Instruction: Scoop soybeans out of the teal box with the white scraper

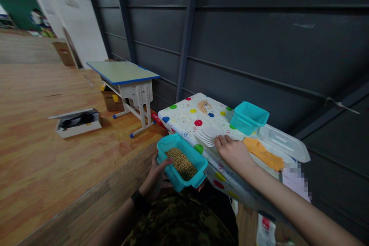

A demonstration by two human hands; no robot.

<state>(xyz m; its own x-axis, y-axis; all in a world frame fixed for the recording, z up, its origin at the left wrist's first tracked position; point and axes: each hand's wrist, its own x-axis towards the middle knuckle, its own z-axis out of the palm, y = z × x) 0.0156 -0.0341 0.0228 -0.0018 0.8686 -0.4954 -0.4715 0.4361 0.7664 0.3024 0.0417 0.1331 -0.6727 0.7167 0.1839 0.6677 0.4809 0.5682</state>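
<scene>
My left hand [158, 173] grips a teal plastic container [192, 153] at its left side, thumb over the rim. Round tan beans [182, 162], like soybeans, cover its floor. The container is tilted and held just off the near edge of the table. Closed fingers of my right hand [230, 147] hold the end of a flat white slotted tool [205, 137], which lies low over the tablecloth [184, 117]. Farther back on the cloth is a small patch of tan grains [204, 106].
A second teal container [249, 117] stands at the table's back right, near a clear lid [284, 143] and an orange cloth [263, 153]. A dark panelled wall [245, 42] runs behind. A school desk [123, 72] and an open white box [79, 125] stand left.
</scene>
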